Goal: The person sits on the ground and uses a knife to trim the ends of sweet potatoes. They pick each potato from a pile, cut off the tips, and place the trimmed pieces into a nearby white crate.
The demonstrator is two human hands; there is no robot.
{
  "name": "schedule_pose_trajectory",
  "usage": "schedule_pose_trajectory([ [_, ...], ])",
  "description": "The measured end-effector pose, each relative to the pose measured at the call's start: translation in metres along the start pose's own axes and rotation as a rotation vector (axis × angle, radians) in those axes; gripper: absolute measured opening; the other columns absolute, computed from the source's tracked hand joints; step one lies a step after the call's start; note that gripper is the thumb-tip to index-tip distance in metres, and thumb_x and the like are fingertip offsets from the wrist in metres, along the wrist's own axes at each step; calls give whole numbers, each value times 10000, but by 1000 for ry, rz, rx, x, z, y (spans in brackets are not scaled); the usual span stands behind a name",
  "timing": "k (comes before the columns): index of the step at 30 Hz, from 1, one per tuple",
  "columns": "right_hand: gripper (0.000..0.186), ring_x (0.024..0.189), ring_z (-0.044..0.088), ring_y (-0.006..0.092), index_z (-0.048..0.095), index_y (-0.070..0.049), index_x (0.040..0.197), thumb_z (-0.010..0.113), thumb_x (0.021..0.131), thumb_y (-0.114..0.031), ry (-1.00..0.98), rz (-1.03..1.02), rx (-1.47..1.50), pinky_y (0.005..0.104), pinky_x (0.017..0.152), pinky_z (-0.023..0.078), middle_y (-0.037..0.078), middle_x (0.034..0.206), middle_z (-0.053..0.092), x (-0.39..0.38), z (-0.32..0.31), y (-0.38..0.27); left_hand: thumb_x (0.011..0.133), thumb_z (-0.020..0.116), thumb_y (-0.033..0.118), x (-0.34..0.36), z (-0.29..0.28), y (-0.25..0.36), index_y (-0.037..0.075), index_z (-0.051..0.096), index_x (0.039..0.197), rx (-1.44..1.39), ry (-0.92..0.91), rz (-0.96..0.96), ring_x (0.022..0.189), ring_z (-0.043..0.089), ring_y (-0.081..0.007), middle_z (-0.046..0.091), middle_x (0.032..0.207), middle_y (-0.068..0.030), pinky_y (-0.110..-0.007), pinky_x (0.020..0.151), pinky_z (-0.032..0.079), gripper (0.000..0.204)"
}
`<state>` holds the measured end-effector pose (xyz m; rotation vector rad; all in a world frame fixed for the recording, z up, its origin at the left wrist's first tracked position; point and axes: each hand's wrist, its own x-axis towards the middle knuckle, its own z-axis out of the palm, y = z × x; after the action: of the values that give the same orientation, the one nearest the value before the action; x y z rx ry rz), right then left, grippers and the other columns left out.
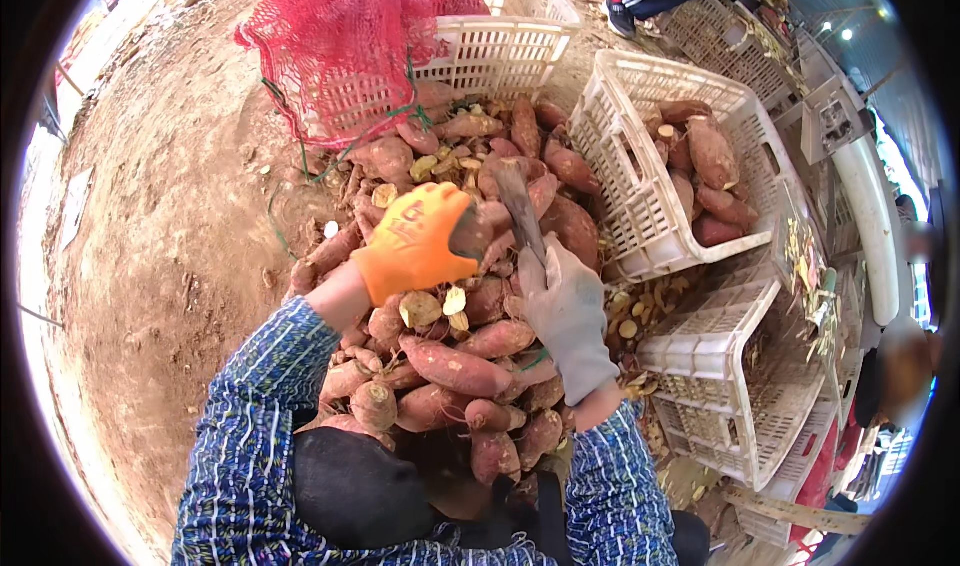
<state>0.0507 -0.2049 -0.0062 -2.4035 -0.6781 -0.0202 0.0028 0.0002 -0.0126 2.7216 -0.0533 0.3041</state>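
The left hand [418,236], in an orange glove, is located above the middle of the pile [455,361] of sweet potatoes; its grip is curled partway around one sweet potato [484,224], fingers directed to the right. The held sweet potato is partly hidden by the glove; its visible length runs roughly crosswise, from the left palm toward the knife [519,204], and its exact ends cannot be told. The right hand [568,314], in a grey glove, is located right of and nearer the body than the left hand; its grip is closed firmly around the knife, whose handle is largely covered by the glove. The long axis of the blade extends away from the body with a slight lean to the left, so that it crosses the right end of the held sweet potato; whether the edge makes contact cannot be told. Cut pale pieces [420,309] rest on the pile just below the left hand. The pile is bounded at the far side by a white crate [505,51] with a red mesh bag [345,31] draped over it, and at the right by a tilted crate [622,171] containing sweet potatoes and a lower crate [745,391]. The widest lateral room is at the left, where brown soil [160,266] extends from the pile's edge.
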Motion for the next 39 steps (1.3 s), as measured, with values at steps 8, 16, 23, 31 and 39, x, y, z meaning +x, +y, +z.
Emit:
schedule_pose_trajectory([
  [8, 279, 578, 594, 155, 602, -7, 953, 554, 1004, -278, -6, 460, 700, 307, 522, 453, 81, 710, 621, -2, -9, -11, 830, 700, 62, -1, -11, -23, 6, 595, 1069, -1813, 161, -235, 919, 653, -201, 664, 922, -77, -341, 823, 534, 267],
  [16, 250, 560, 578, 135, 597, -44, 944, 526, 1000, -276, 74, 46, 78, 283, 481, 442, 49, 750, 614, -19, 67, 3, 967, 573, 195, -19, 30, -29, 5, 570, 1199, -1890, 227, -319, 1111, 632, -302, 648, 1165, -155, -469, 964, 518, 300],
  [23, 257, 512, 500, 104, 537, -4, 1010, 521, 1006, -260, -52, 712, 1108, 251, 451, 413, 47, 721, 572, -39, 40, 0, 972, 604, 244, 106, -22, 52, 18, 512, 1199, -1826, -54, 6, 1054, 650, -270, 658, 1108, -132, -450, 992, 507, 334],
  [31, 249, 494, 476, 81, 541, 3, 999, 523, 1010, -245, 216, 616, 1001, 251, 457, 396, 35, 691, 563, -22, -12, 36, 779, 695, 474, 123, 72, 47, 5, 642, 1015, -74, -86, -165, 1011, 650, -335, 681, 1058, -187, -428, 888, 502, 527],
  [39, 252, 626, 603, 173, 584, 20, 993, 554, 1001, -230, 307, 424, 617, 331, 584, 488, 105, 718, 597, -20, -13, 52, 742, 758, 282, 105, 57, 8, 28, 639, 1072, -421, -167, -181, 838, 660, -294, 684, 887, -155, -400, 767, 493, 433],
])
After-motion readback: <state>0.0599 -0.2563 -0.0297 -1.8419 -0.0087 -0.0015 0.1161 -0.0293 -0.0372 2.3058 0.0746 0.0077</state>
